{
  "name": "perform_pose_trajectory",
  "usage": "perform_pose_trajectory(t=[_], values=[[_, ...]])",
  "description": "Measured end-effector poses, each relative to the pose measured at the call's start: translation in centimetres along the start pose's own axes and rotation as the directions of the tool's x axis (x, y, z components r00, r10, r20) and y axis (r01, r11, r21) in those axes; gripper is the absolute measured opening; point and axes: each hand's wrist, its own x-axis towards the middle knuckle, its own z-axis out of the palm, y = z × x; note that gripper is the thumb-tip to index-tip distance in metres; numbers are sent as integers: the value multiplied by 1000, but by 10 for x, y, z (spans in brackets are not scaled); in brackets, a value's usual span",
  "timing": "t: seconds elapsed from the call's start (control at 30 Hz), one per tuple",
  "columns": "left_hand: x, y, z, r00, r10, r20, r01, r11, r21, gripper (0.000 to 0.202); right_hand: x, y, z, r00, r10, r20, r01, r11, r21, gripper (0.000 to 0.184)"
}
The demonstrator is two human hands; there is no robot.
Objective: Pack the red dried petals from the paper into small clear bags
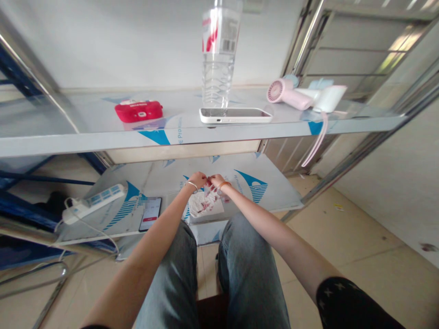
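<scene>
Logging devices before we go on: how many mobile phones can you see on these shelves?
2. A white-edged phone lies flat on the upper steel shelf before the clear water bottle. A black phone lies on the lower shelf beside the white power strip. More may be hidden.

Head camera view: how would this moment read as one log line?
left hand: pinching small red item | right hand: same | below: white sheet | lower shelf

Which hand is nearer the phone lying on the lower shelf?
Left. The left hand is just up-right of the phone; the right hand sits farther right.
</scene>
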Motion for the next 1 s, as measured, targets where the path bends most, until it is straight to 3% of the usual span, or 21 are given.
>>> perform_pose_trajectory(t=[0.23,0.43,0.67,0.8,1.0], values=[[-3,1,-2,987,-142,-74,145,989,39,24,6,-4,5,994,-65,-93,46,980,-191,20],[-9,-1,-4,939,-250,-234,266,963,38,32,0,-8,11,987,-141,-83,109,944,-313,23],[-13,-6,-3,957,-92,-274,88,996,-27,28,3,-4,10,987,-95,-129,68,978,-199,28],[-9,-7,-1,980,-30,-198,25,999,-29,28,5,-1,9,984,-100,-147,76,985,-156,27],[1,-8,3,995,-28,-97,24,999,-41,27,4,-1,8,979,-123,-165,108,989,-96,24]])
